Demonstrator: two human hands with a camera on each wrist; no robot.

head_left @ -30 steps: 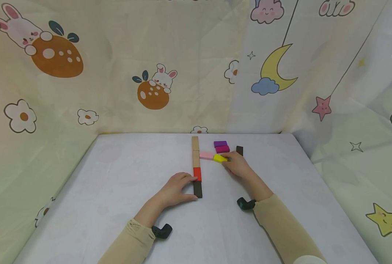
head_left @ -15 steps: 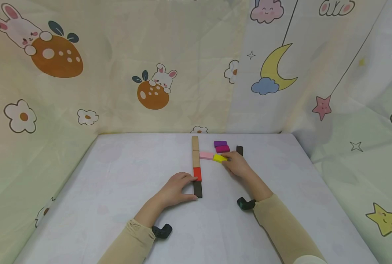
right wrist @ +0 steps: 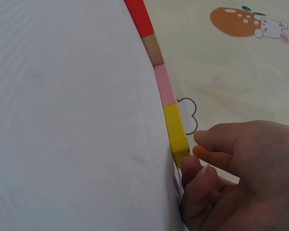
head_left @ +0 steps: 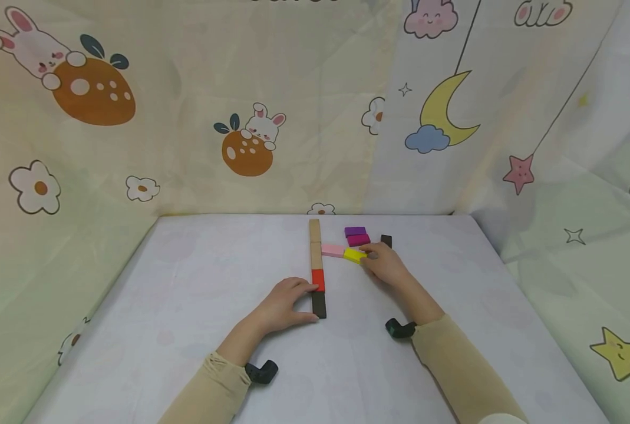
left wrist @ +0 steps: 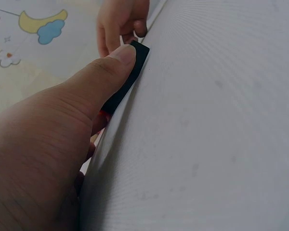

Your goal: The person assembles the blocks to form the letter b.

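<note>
Printed cloth is backing our worktop. Our spread left hand is touching the nearer black block; our right hand, grip unclear, is easing rightward, perhaps leaving the yellow block toward the far edge.

- Yellow block — flat, slightly slanted, its end touching the pink block
- Red block — in line between a tan block and a black block, all flat
</note>
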